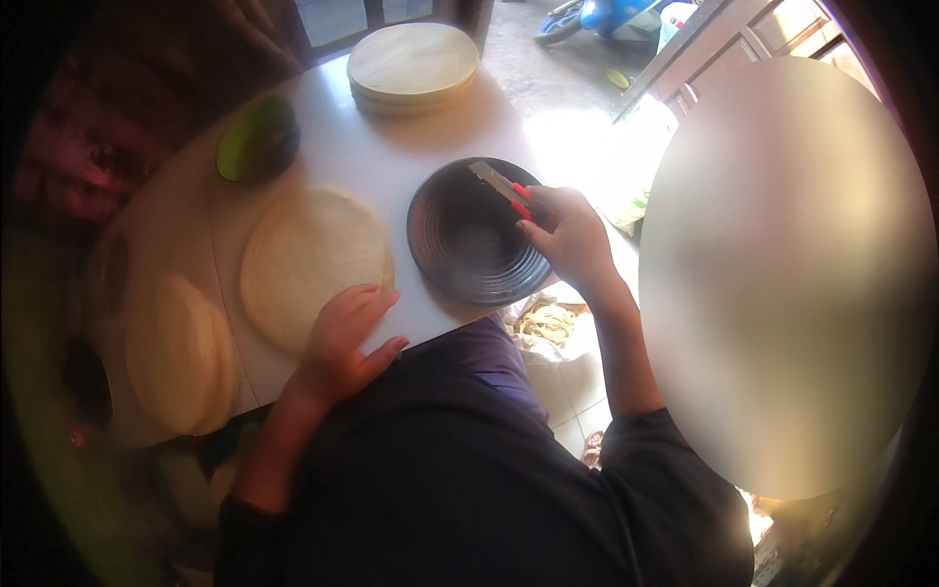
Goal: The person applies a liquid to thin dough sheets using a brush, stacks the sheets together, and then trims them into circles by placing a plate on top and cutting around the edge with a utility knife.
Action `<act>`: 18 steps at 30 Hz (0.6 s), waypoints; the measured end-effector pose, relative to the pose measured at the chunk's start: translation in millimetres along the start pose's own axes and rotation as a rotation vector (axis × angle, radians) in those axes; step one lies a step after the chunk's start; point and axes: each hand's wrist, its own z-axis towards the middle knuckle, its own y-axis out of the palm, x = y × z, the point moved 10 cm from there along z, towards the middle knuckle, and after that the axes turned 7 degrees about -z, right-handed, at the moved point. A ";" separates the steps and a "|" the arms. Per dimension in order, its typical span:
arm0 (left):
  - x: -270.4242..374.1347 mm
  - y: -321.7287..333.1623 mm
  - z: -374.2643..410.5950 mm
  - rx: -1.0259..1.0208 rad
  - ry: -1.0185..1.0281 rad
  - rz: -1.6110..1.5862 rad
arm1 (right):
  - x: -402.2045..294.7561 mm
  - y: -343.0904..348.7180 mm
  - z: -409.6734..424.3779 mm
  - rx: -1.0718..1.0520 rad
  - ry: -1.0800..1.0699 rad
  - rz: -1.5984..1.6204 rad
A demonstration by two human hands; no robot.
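Observation:
My right hand (579, 238) grips a cutter knife (519, 198) with a red and black handle and a flat metal blade. The blade is over a dark round bowl (477, 231) with a ribbed inner wall; whether it touches the bowl is unclear. My left hand (352, 334) lies at the near right edge of a pale round sheet (315, 257), fingers on its rim and thumb spread apart. That sheet seems to have another layer beneath it. What the sheets are made of cannot be told.
A stack of pale round sheets (413, 62) stands at the table's (323, 139) far end, another stack (180, 359) at the left. A green and dark oval thing (258, 139) lies near the far left edge. Below the table's right side, a bag (546, 323) holds pale strips.

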 end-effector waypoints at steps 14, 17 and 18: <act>29.7 81.7 55.4 -0.239 0.212 0.080 | 159.6 10.1 -123.5 -0.125 0.737 0.789; 33.7 91.4 52.9 -0.232 0.273 0.123 | 167.6 27.3 -149.3 -0.094 0.829 1.124; 34.3 93.8 50.8 -0.222 0.294 0.141 | 169.1 23.5 -151.3 -0.094 0.788 1.055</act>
